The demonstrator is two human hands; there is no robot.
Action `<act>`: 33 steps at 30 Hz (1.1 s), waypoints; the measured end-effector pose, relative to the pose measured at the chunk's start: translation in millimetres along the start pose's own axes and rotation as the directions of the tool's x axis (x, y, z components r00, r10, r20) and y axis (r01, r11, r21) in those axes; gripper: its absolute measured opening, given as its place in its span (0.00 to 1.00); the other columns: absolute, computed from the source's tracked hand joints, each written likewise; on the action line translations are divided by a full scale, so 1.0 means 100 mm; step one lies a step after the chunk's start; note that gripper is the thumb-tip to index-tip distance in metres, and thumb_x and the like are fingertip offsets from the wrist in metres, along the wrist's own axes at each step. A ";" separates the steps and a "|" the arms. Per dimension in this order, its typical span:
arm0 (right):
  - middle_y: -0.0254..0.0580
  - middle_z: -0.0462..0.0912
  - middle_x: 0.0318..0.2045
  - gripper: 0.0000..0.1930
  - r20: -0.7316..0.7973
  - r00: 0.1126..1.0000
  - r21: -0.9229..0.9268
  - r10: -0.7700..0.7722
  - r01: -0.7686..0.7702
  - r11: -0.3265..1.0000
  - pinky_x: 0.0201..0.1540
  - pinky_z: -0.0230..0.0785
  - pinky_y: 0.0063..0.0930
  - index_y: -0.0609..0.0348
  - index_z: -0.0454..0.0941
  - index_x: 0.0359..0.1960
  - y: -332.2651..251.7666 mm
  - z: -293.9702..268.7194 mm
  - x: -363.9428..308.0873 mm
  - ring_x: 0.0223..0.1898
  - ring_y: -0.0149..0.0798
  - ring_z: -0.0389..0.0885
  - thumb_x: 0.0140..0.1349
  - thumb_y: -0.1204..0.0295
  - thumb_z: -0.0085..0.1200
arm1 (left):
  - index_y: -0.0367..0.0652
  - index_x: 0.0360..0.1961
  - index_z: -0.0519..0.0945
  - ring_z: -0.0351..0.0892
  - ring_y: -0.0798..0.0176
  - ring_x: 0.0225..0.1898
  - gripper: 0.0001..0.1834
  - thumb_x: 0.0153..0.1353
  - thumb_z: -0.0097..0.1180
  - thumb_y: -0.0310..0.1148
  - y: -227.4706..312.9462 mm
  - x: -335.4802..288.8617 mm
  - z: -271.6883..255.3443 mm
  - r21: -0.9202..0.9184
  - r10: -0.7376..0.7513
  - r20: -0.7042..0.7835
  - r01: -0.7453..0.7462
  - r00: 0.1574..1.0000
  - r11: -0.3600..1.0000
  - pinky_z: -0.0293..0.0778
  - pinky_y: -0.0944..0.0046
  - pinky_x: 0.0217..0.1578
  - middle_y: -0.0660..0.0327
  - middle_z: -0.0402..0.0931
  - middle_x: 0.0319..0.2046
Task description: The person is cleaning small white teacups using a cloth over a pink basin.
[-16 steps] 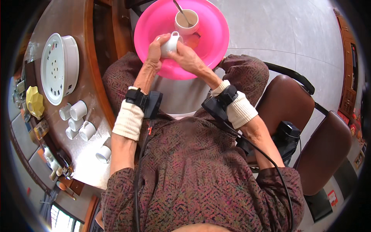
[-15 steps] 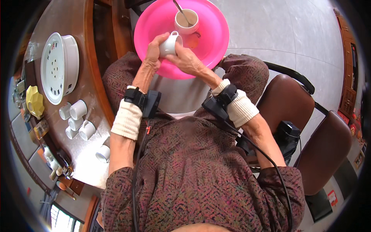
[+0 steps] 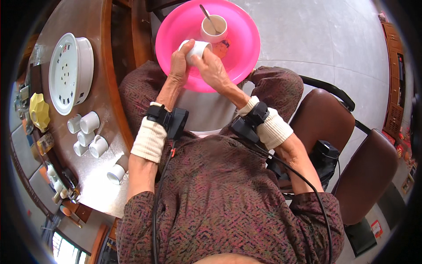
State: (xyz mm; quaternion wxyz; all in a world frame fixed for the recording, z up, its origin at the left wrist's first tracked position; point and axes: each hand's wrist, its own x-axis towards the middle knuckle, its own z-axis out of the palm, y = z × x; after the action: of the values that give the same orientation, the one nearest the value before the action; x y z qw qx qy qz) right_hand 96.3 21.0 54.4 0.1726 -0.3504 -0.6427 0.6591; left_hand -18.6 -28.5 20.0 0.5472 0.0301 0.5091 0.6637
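Note:
A white cup (image 3: pixel 198 47) is tilted on its side between my two hands, over the near part of a pink basin (image 3: pixel 248 48). My left hand (image 3: pixel 179 64) is wrapped around the cup's left end. My right hand (image 3: pixel 212 70) grips it from the right, its fingers at or inside the rim; I cannot tell which. The cup's handle does not show. Just beyond it in the basin stands a larger white cup (image 3: pixel 206 33) with a metal spoon (image 3: pixel 205 13) leaning in it. A reddish-orange patch (image 3: pixel 222 49) shows on the basin's bottom.
On the wooden table (image 3: pixel 99 57) at left lie several white mugs (image 3: pixel 89 122) beside a round white tray (image 3: pixel 66 75). A yellow faceted object (image 3: pixel 39 111) is farther left. Brown chairs (image 3: pixel 327 119) stand at right, one with a black device (image 3: pixel 326 152). Cables run along both my arms.
The cup has turned in my hands: its handle, on top before, is now out of sight. My right hand's fingers have shifted over the rim.

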 end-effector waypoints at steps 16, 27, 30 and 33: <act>0.49 0.78 0.34 0.19 0.047 0.999 -0.025 0.027 -0.026 0.999 0.38 0.69 0.31 0.70 0.68 0.46 0.08 -0.05 0.07 0.35 0.39 0.77 0.63 0.64 0.45 | 0.40 0.42 0.74 0.75 0.67 0.33 0.20 0.54 0.57 0.43 0.01 -0.03 0.09 0.022 -0.059 -0.104 0.061 0.993 0.998 0.71 0.69 0.27 0.61 0.75 0.33; 0.49 0.79 0.38 0.16 -0.219 0.945 0.021 0.242 -0.244 0.970 0.39 0.71 0.29 0.68 0.74 0.43 0.78 -0.65 0.53 0.37 0.39 0.78 0.55 0.70 0.52 | 0.46 0.41 0.75 0.77 0.60 0.31 0.21 0.51 0.60 0.47 -0.39 0.25 -0.06 0.009 -0.233 -0.378 0.255 0.896 0.967 0.78 0.56 0.27 0.60 0.75 0.33; 0.47 0.79 0.37 0.14 -0.058 0.909 0.371 0.414 -0.365 0.854 0.38 0.72 0.29 0.69 0.75 0.42 0.83 -0.59 0.56 0.36 0.37 0.78 0.59 0.70 0.48 | 0.47 0.42 0.75 0.76 0.59 0.34 0.23 0.49 0.60 0.49 -0.38 0.26 0.01 0.005 -0.275 -0.414 0.304 0.868 0.953 0.78 0.53 0.28 0.60 0.75 0.35; 0.43 0.78 0.36 0.14 0.262 0.827 0.639 0.497 -0.535 0.553 0.39 0.70 0.30 0.68 0.73 0.44 0.43 -0.41 0.39 0.37 0.35 0.77 0.60 0.71 0.47 | 0.47 0.41 0.75 0.77 0.60 0.34 0.23 0.50 0.59 0.51 -0.34 0.26 -0.03 0.008 -0.259 -0.453 0.295 0.853 0.956 0.78 0.54 0.30 0.61 0.75 0.35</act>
State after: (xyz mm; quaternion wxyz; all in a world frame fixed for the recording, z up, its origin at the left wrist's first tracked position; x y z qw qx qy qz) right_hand 107.3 72.3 6.1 0.0728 -0.4163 -0.2235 0.8783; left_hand -6.7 -14.4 -19.2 0.5038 -0.1755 0.6453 0.5468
